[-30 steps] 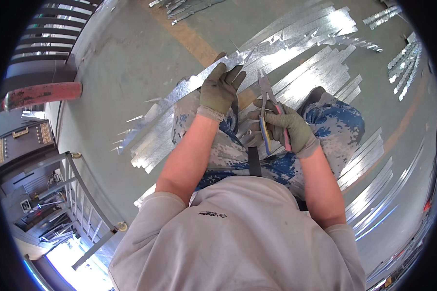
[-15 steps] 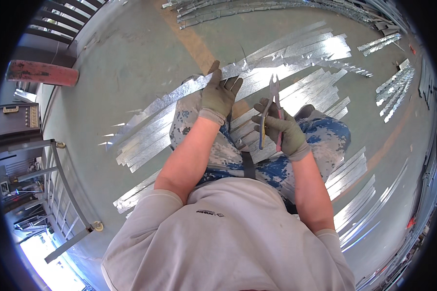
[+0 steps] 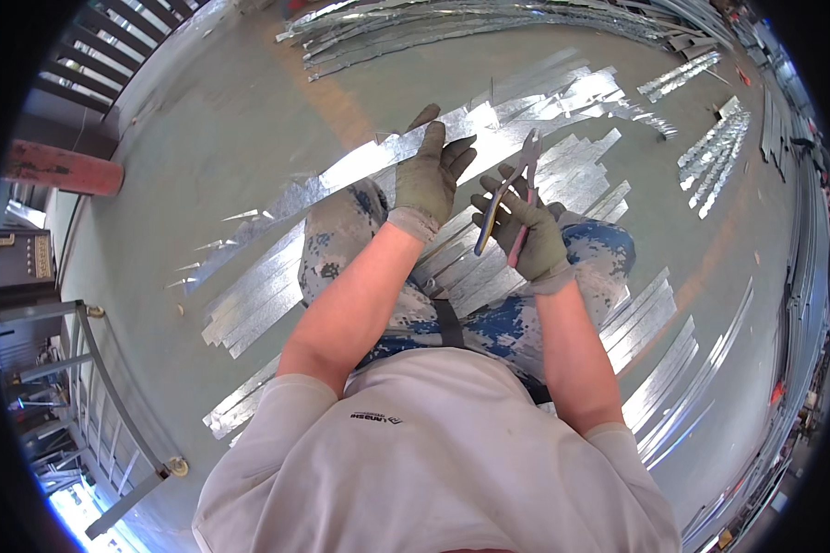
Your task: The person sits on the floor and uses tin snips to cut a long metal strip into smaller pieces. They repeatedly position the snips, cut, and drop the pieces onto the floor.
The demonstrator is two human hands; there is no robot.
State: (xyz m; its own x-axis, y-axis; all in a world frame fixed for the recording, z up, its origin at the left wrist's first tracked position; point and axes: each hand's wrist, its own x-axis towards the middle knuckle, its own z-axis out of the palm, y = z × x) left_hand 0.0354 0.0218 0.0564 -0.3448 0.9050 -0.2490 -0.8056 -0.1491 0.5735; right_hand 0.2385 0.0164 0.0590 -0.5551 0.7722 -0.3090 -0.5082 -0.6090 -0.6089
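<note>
My left hand (image 3: 422, 184), in an olive-grey work glove, grips a long shiny sheet-metal strip (image 3: 350, 166) that slants from lower left to upper right. Pointed metal slivers stick out along the strip's left end. In my gloved right hand (image 3: 537, 241) is a pair of pliers (image 3: 529, 158), jaws pointing up and away, with one blue-and-yellow handle and one reddish handle spread apart. The pliers' tips are close to the strips but I cannot tell whether they touch any. More flat metal strips (image 3: 249, 309) lie in overlapping rows under and around my knees.
Long bundled metal lengths (image 3: 489, 20) lie along the far floor. Crumpled strips (image 3: 715, 152) are at the far right. A wheeled metal frame (image 3: 120, 396) stands on the left, beyond it a red cylinder (image 3: 69, 168). Further strips (image 3: 664, 369) lie right of my right arm.
My view has shifted slightly. My left hand has moved a little to the right along the strip, and the pliers have tilted to the right, with my right hand still around them.
</note>
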